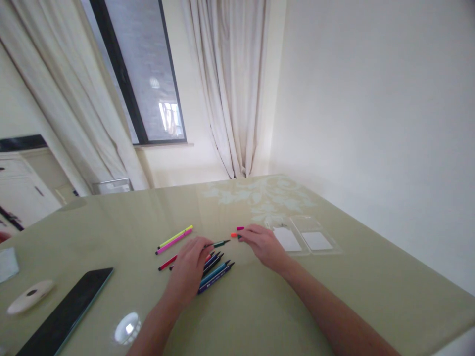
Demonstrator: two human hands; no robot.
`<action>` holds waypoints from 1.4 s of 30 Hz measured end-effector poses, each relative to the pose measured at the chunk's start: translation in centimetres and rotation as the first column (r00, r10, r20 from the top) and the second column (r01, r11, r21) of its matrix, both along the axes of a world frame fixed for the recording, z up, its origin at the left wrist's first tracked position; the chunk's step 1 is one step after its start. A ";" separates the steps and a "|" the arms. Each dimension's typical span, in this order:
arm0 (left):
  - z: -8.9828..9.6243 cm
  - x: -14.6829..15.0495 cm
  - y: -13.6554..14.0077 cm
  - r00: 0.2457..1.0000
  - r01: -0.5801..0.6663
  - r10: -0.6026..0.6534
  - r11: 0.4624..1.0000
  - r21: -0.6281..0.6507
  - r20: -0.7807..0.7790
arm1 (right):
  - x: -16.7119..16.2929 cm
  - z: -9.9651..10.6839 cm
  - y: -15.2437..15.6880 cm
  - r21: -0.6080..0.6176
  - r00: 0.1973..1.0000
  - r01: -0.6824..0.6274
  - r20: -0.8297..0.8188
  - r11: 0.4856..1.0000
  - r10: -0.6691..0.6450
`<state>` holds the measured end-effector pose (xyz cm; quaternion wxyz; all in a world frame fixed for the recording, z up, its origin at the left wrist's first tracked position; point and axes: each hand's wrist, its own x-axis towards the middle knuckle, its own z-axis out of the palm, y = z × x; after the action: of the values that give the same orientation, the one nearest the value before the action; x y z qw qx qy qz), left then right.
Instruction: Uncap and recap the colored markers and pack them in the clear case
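Observation:
My left hand (190, 267) is closed around a dark green felt-tip pen (221, 244), its bare tip pointing right. Pinched in the fingers of my right hand (261, 242) is a small dark green pen cap (239, 237), a short gap from that tip. An orange cap (233, 235) and a magenta cap (240, 228) lie by these fingertips. Under and beside my left hand are several uncapped pens, among them a navy pen (215, 280) and a red pen (167, 262), partly hidden. A yellow pen (175, 237) and a pink pen (174, 242) lie side by side farther back.
An open clear plastic case (306, 251) with white inserts lies right of my right hand. At the left are a black tablet (67, 316), a whitish oval object (30, 297) and a pale packet (8, 264). The table (371, 277) meets a white wall on the right.

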<state>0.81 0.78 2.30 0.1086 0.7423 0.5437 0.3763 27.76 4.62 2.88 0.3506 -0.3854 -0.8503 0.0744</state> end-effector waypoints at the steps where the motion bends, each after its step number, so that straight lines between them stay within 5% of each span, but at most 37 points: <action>1: 0.0 -1.0 0.4 0.996 -0.079 0.078 0.997 0.015 0.032 | 1.1 0.3 0.6 -0.016 0.998 0.059 -0.037 0.998 -0.060; 5: -0.7 -5.1 1.7 0.932 -0.363 0.362 0.932 -0.016 -0.015 | 4.8 0.8 2.7 -0.080 0.949 0.291 -0.101 0.953 -0.298; 10: -2.5 -7.3 2.1 0.837 -0.477 0.430 0.876 -0.067 -0.339 | 5.0 0.1 2.9 -0.210 0.965 0.244 0.148 0.947 -0.216; 18: -3.5 -8.0 2.9 0.894 -0.396 0.347 0.907 -0.141 -0.283 | 4.3 0.4 2.1 -0.282 0.937 0.262 0.304 0.923 -0.174; 23: -4.2 -9.3 3.5 0.827 -0.513 0.505 0.858 0.038 -0.247 | 4.4 0.2 2.2 -0.285 0.939 0.246 0.305 0.926 -0.156; 33: -3.5 -9.6 2.9 0.786 -0.561 0.531 0.828 -0.002 -0.315 | 3.6 0.7 1.8 -0.210 0.944 0.242 0.276 0.947 -0.179; 36: -2.2 -7.0 2.4 0.860 -0.479 0.484 0.875 0.072 -0.160 | 1.5 0.8 0.6 -0.143 0.974 0.194 0.145 0.971 -0.173; 39: -1.1 -2.7 1.2 0.985 -0.148 0.156 0.985 -0.090 0.078 | -0.9 0.4 -0.9 -0.092 0.995 0.078 0.072 0.993 -0.071; 42: -0.5 0.7 0.0 0.989 0.019 -0.003 0.994 -0.105 0.149 | -2.2 -0.1 -1.7 -0.045 0.995 0.009 0.104 0.999 -0.004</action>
<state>1.48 0.78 1.81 0.1902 0.7084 0.5490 0.4008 25.52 2.96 2.80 0.2973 -0.3995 -0.8641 0.0724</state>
